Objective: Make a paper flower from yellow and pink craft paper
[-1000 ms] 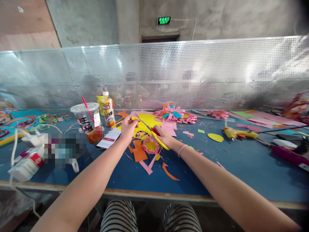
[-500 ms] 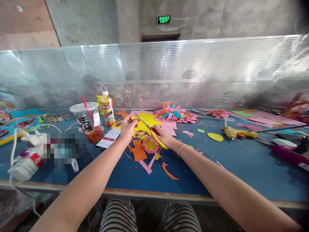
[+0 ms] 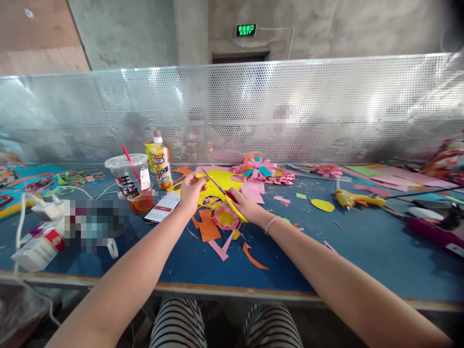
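Note:
My right hand (image 3: 244, 205) is closed around the handles of a pair of scissors (image 3: 213, 183), with yellow and red grips and metal blades pointing up and left. Pinched between the thumb and fingers of my left hand (image 3: 193, 192) is a small piece of yellow paper (image 3: 204, 177), partly hidden by the fingers. The blades reach to just beside those fingertips. Behind both hands lies a larger yellow sheet (image 3: 228, 179). Below the scissors sits a pink paper flower (image 3: 225, 217) with a yellow centre, next to an orange paper piece (image 3: 209, 227).
Left of my hands are a phone (image 3: 162, 208), a plastic cup (image 3: 132, 186) with a red straw, and a bottle (image 3: 161, 166). Layered paper flowers (image 3: 263, 170) stand at the back. To the right lie a yellow oval (image 3: 322, 205) and a yellow glue gun (image 3: 358, 199). A perforated metal screen (image 3: 232, 111) borders the table.
The scissors' yellow grip has drawn in a little toward the other grip as my right hand tightens. My left hand stays nearly in place.

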A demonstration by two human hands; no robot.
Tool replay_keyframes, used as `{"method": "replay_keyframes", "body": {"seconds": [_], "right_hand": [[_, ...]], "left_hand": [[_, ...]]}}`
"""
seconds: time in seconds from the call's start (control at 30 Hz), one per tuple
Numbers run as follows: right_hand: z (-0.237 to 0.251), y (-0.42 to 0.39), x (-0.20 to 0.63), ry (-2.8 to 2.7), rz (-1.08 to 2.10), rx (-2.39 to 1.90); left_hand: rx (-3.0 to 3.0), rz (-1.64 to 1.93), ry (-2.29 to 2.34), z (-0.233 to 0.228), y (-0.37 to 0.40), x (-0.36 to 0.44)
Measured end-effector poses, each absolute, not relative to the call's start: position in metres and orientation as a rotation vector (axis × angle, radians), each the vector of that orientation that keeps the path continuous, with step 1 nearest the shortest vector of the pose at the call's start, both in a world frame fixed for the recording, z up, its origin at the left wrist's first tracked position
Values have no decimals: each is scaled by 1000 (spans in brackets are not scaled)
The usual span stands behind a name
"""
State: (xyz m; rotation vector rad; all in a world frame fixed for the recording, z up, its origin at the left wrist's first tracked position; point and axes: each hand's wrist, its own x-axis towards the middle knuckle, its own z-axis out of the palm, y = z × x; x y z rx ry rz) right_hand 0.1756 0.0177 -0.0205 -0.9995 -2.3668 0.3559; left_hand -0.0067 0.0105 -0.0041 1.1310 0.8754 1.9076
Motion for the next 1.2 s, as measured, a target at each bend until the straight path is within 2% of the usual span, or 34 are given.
{"method": "replay_keyframes", "body": {"seconds": [0.5, 1.2], "right_hand": [[-23, 21, 178, -2348, 460, -995], [-14, 19, 186, -2377, 639, -948]], "left_hand": [[1003, 1921, 800, -1, 8, -7], [1352, 1955, 916, 2, 13, -17]]}}
